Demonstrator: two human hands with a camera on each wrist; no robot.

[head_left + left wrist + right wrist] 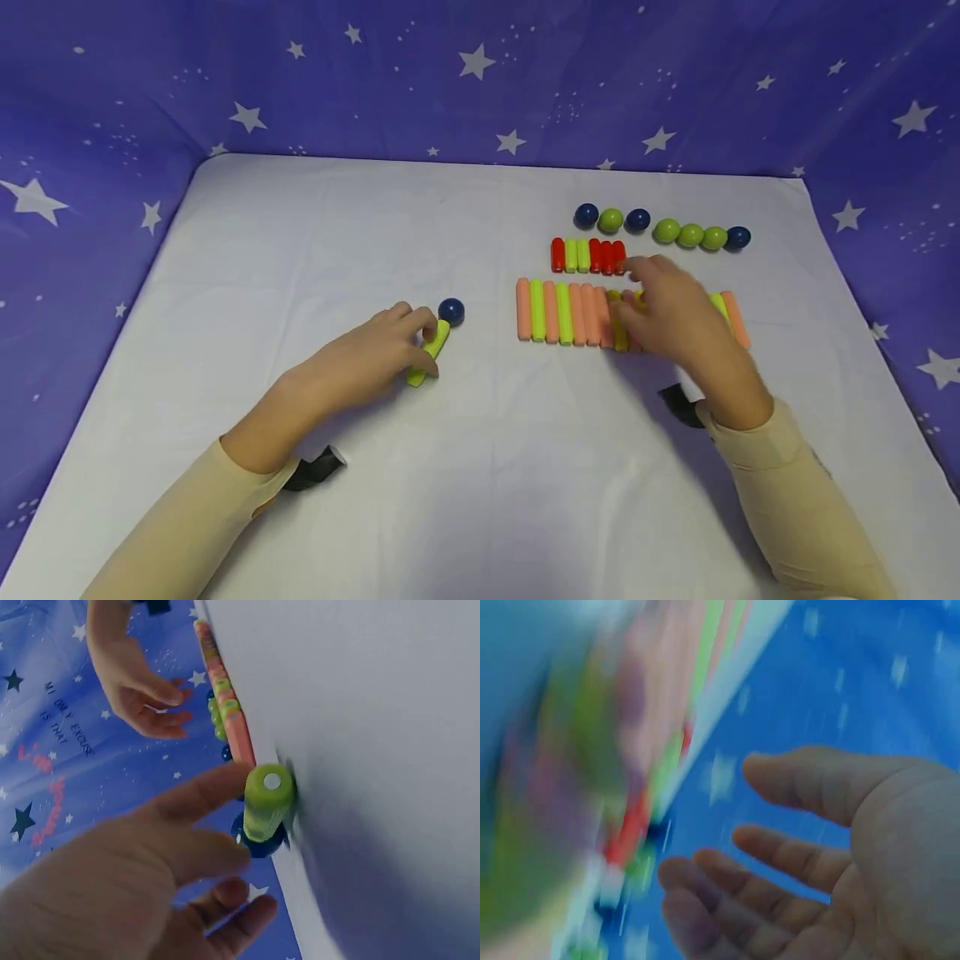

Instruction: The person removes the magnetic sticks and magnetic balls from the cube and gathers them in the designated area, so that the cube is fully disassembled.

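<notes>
My left hand (375,354) is over a yellow-green stick (416,377) lying on the white table, thumb and index finger loosely extended at it. In the left wrist view the same stick (270,791) shows its end, and the fingers lie along one side without closing round it. Against its far end sits a dark blue ball (452,312). My right hand (671,312) hovers over a row of long pink and yellow-green sticks (547,312), covering part of it. In the right wrist view its fingers (780,847) are spread, with nothing between them.
Behind the long row lies a shorter row of red and yellow-green sticks (577,256). Farther back, green balls (690,236) and dark blue balls (587,216) form a line. A blue star-patterned cloth (420,83) hangs around the table (337,233).
</notes>
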